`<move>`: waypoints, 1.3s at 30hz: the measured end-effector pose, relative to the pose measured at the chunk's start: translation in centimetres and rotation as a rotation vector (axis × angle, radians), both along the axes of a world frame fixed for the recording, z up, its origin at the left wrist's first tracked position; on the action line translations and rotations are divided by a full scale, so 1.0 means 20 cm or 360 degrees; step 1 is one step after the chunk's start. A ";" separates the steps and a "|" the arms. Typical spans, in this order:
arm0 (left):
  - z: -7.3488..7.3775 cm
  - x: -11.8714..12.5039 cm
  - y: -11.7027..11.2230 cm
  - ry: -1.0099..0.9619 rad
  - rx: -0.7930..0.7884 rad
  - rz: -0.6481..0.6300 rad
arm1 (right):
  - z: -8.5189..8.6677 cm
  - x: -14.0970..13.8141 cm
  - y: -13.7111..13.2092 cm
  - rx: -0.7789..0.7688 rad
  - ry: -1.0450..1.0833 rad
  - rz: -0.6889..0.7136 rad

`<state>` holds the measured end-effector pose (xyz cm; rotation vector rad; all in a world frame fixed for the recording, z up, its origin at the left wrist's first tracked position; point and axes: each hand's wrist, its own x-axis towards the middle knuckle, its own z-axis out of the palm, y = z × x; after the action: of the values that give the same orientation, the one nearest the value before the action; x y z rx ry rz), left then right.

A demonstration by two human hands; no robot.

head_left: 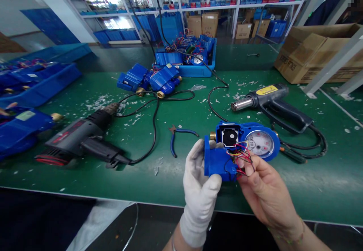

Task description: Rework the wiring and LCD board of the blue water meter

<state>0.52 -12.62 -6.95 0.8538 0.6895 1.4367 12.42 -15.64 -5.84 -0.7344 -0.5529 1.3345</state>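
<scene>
A blue water meter (246, 139) with a round dial and an opened housing is held above the front edge of the green bench. My left hand (200, 188), in a white glove, grips its loose blue cover (218, 162) from below. My bare right hand (265, 190) pinches the red, yellow and black wires (241, 152) that spill from the housing.
A dark heat gun (82, 137) lies at left and a second one (272, 103) at right, with cables between. Blue-handled pliers (178, 137) lie mid-bench. More blue meters (153, 78), a blue bin (193, 56), blue trays (36, 82) and a cardboard box (314, 52) stand around.
</scene>
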 end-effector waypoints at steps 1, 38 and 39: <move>0.00 0.01 -0.01 -0.0030 -0.0014 0.0013 | -0.01 -0.01 -0.01 -0.0004 0.0010 -0.0018; -0.05 -0.01 -0.08 0.0403 0.0427 0.0118 | 0.21 0.31 0.06 0.1232 -0.2557 0.0269; -0.06 -0.01 -0.08 0.0402 0.0444 0.0116 | 0.20 0.31 0.05 0.1215 -0.2519 0.0244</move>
<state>0.23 -14.26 -8.16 1.2544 0.7238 1.5277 18.55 -14.67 -1.94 -0.9781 -2.2316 0.3009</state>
